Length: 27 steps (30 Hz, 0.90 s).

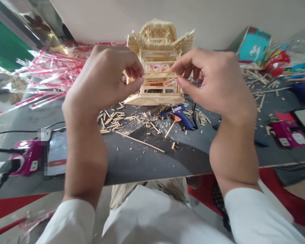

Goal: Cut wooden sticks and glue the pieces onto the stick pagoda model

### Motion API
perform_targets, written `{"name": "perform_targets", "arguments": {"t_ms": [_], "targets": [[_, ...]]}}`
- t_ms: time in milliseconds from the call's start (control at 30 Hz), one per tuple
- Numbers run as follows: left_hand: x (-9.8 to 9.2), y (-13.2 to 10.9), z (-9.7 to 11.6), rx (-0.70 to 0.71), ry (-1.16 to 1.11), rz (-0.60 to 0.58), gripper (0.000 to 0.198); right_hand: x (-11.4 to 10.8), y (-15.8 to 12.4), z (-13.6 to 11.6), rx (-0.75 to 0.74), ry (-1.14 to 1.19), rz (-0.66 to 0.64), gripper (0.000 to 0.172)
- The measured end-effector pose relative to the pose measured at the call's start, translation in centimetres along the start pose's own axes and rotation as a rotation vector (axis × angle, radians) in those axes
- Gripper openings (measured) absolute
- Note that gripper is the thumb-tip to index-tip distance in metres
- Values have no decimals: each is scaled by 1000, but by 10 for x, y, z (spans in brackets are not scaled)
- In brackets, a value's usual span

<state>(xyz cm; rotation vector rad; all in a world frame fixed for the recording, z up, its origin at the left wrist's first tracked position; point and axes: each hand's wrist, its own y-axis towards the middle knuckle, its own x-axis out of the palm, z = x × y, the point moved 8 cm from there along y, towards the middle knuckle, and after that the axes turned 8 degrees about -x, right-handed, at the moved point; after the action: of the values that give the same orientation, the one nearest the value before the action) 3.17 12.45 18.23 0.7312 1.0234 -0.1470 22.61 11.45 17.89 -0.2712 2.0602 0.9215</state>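
Observation:
A small pagoda model made of wooden sticks [159, 61] stands on the dark table [147, 159] in front of me. Both my hands are raised before it. My left hand [104, 81] pinches the left end of a thin wooden stick [160, 76] between thumb and fingers. My right hand [213, 81] pinches the same stick's right end. The stick lies level across the model's front, at its middle storey.
A blue glue gun [180, 116] lies below the model among several cut stick bits [114, 121]. Red-and-clear wrappers [51, 74] pile at the left. A phone on a pink holder [38, 156] sits near left. Pink boxes [287, 134] and colourful packets [254, 45] lie right.

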Motion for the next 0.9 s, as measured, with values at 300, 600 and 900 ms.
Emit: {"name": "perform_targets", "arguments": {"t_ms": [300,600,900], "targets": [[5,2,-4,-47,-64,-30,8,-1,-1,-3,-43,-37,-30,8],[9,4,3,-14,2,-26,7,-2,0,-5,-71,-35,-8,6],[11,3,14,-19,88,-31,4,-3,0,-6,-69,-53,4,5]]}}
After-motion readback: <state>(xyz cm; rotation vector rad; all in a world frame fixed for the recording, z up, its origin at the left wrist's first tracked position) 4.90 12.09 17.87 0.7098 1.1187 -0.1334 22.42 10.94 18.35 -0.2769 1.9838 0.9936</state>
